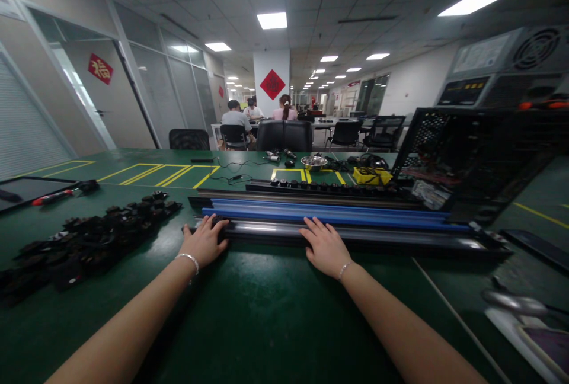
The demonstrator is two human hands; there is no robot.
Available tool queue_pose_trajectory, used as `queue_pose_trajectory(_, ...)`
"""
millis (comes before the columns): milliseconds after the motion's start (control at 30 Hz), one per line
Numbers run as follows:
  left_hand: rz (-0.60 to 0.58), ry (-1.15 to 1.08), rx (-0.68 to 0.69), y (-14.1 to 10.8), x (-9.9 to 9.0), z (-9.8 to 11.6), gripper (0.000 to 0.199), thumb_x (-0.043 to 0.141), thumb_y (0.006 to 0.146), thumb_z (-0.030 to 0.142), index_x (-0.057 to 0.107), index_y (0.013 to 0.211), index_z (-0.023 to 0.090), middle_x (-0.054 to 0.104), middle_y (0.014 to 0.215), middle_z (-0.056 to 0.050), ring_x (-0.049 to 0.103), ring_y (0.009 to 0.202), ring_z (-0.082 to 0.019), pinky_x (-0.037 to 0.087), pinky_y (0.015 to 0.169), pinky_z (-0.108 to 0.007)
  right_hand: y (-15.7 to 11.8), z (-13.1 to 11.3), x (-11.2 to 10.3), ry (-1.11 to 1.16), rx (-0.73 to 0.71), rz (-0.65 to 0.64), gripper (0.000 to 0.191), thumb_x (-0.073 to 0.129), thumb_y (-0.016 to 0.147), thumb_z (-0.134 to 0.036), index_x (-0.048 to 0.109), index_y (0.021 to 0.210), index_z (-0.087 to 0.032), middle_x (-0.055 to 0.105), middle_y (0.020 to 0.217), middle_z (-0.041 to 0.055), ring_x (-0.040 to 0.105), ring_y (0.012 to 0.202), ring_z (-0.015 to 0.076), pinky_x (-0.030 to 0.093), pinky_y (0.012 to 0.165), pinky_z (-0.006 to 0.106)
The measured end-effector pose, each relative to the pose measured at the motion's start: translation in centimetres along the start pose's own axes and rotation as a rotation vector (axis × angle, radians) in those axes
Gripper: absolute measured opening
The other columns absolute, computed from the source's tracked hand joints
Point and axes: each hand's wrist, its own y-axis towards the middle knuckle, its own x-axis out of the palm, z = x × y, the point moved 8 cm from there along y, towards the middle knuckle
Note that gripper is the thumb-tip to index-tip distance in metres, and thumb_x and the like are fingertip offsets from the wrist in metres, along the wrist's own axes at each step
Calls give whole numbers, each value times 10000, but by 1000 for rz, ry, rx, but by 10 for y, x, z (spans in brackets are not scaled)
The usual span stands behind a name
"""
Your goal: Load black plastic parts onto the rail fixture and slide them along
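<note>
My left hand (203, 243) lies over the left end of a long dark metal rail (267, 229), fingers spread and thumb apart. A small black part (219, 220) shows by its fingertips; whether the hand touches it I cannot tell. Farther along the same rail rests my right hand (326, 249), open, its fingers stretched forward across the shiny surface. Directly behind runs a long blue rail (338, 216), and beyond that a dark rail (249, 195). A heap of small black parts (106, 236) lies to the left of my left hand.
A row of small black parts sits on a dark strip (320, 187) behind the rails. Farther back are a metal bowl (313, 162) and a yellow box (372, 176). An open computer case (444, 159) stands at right; a red-handled screwdriver (53, 197) lies left.
</note>
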Motion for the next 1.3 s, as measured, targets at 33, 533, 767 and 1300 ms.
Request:
queue_pose_trajectory(33, -1, 0, 0, 0, 1, -2, 554, 389, 774, 455, 368, 1307, 308, 277, 1443, -100, 213, 1321, -329, 155, 945, -691, 0, 0, 0, 0, -2, 1, 471, 453, 748, -245, 487, 1218, -257, 290, 1435, 44, 210, 1315, 227, 191, 1030, 437)
queue_pose_trajectory(533, -5, 18, -24, 2, 1, -23, 544, 372, 777, 467, 384, 1294, 299, 298, 1434, -103, 231, 1318, -308, 144, 958, -683, 0, 0, -1, -1, 3, 5, 466, 450, 753, -246, 490, 1217, -259, 289, 1436, 43, 216, 1313, 229, 198, 1030, 440)
queue_pose_trajectory(767, -9, -6, -45, 3, 0, -31, 580, 339, 768, 577, 402, 1285, 322, 294, 1439, -72, 221, 1316, -334, 126, 956, -696, 0, 0, 0, 1, 5, -8, 469, 452, 752, -248, 488, 1220, -257, 286, 1437, 45, 214, 1313, 228, 191, 1032, 438)
queue_pose_trajectory(1300, -57, -80, -140, 7, 4, -57, 652, 186, 770, 671, 411, 1281, 333, 257, 1454, -86, 215, 1303, -386, 163, 905, -728, 0, 0, 0, -7, 9, 9, 469, 453, 747, -240, 487, 1214, -267, 286, 1437, 39, 220, 1311, 224, 189, 1029, 432)
